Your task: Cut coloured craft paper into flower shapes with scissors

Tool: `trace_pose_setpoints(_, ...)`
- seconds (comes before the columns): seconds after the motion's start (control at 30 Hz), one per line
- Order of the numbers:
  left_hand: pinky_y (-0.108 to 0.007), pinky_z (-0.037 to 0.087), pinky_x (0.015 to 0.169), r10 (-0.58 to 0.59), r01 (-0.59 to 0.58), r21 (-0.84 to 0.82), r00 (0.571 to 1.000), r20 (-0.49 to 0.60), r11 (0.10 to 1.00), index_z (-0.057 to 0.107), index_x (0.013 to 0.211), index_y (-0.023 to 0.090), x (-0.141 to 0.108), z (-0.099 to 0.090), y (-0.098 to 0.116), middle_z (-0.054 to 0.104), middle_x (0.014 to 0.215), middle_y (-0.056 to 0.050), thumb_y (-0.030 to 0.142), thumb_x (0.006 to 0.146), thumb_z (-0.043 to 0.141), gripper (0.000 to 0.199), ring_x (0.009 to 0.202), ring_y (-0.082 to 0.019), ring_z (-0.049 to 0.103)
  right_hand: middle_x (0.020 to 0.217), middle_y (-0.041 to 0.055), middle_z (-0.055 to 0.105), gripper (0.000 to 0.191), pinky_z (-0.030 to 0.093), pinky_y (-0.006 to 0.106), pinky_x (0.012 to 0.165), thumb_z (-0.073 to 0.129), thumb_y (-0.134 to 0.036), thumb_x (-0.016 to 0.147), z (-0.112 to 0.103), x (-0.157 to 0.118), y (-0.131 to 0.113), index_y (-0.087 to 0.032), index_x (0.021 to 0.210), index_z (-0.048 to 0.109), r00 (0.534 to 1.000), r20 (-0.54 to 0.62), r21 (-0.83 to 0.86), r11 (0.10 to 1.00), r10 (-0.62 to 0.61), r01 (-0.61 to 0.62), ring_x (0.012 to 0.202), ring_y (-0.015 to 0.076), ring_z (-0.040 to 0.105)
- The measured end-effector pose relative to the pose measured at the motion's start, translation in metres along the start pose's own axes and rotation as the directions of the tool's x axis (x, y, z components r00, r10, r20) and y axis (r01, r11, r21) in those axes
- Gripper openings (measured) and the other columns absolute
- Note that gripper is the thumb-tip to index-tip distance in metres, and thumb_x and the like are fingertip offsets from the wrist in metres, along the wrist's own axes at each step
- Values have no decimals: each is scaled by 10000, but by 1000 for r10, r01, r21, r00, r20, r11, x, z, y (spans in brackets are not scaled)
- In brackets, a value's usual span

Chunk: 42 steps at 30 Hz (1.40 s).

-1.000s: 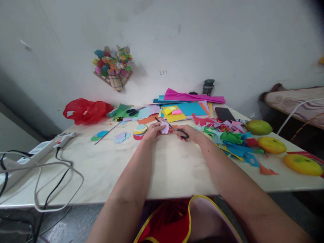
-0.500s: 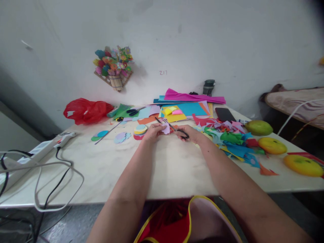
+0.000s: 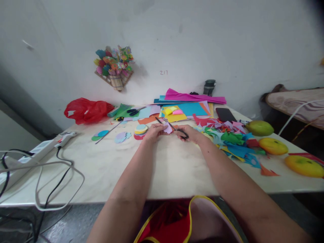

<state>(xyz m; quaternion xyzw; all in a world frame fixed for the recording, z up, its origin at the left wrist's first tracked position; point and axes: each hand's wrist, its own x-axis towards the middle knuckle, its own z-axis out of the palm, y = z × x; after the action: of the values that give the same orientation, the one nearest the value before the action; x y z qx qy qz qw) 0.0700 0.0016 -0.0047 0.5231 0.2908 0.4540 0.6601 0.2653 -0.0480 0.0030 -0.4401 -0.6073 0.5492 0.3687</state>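
Between the fingers of my left hand (image 3: 155,132) is a small lilac paper piece (image 3: 167,128) with a rounded, wavy edge. My right hand (image 3: 190,132) is closed around the dark handles of a pair of scissors (image 3: 184,134), whose blades point away to the left, apart, at the paper. To the left of my left hand stands a stack of coloured paper circles (image 3: 140,130), and beyond it lie scalloped paper cutouts (image 3: 123,137). Past my right hand spreads a heap of paper scraps (image 3: 231,136).
Coloured paper sheets (image 3: 194,109) lie at the back, near a second pair of scissors (image 3: 134,111) and a red plastic bag (image 3: 87,111). A phone (image 3: 225,114) and mango-like fruits (image 3: 273,145) are on the right. A power strip (image 3: 35,152) with cables occupies the left.
The lilac paper has turned slightly and shifted a little to the right in my left hand. The scissor blades stand slightly wider apart.
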Motion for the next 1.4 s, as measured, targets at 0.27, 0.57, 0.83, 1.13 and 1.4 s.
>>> trace_pose_setpoints(0.27, -333, 551, 693, 1, -2, 29, 999, 43, 1000, 681, 660, 96, 0, -1, -2, 674, 643, -66, 351, 542, 853, 330, 575, -168, 648, 454, -48, 492, 301, 260, 214, 362, 638, -442, 710, 6, -3, -5, -159, 808, 607, 1000, -14, -5, 1000, -5, 5, 349, 77, 386)
trace_pose_setpoints(0.57, -336, 562, 686, 1, -2, 19, 999, 38, 1000, 664, 644, 100, 1, -2, -3, 668, 632, -58, 350, 530, 861, 338, 566, -165, 649, 464, -45, 491, 303, 222, 215, 368, 616, -436, 715, 5, -4, -5, -157, 833, 612, 1000, -19, -55, 998, -20, 19, 355, 76, 395)
trace_pose_setpoints(0.83, -331, 559, 694, 16, -17, 29, 1000, 27, 999, 646, 617, 106, 2, -2, -3, 646, 616, -40, 380, 523, 860, 360, 573, -153, 640, 480, -47, 501, 283, 223, 214, 366, 661, -392, 711, 3, -2, -2, -153, 858, 622, 998, -18, -98, 994, -54, 52, 360, 73, 404)
trace_pose_setpoints(1.13, -291, 536, 625, 5, -5, 4, 999, -33, 1000, 648, 621, 114, 5, -5, -5, 651, 604, -46, 341, 505, 869, 337, 553, -145, 622, 467, -56, 497, 293, 235, 203, 355, 720, -406, 662, 6, -4, -5, -169, 724, 559, 999, -28, -126, 992, -35, 31, 349, 63, 396)
trace_pose_setpoints(1.4, -228, 462, 528, 111, -108, 41, 992, -68, 993, 618, 636, 132, 8, -9, -9, 630, 575, -17, 371, 546, 852, 346, 513, -104, 574, 459, -47, 495, 282, 258, 219, 351, 679, -414, 709, 0, 5, 6, -175, 676, 533, 1000, -3, -28, 999, 21, -21, 352, 75, 413)
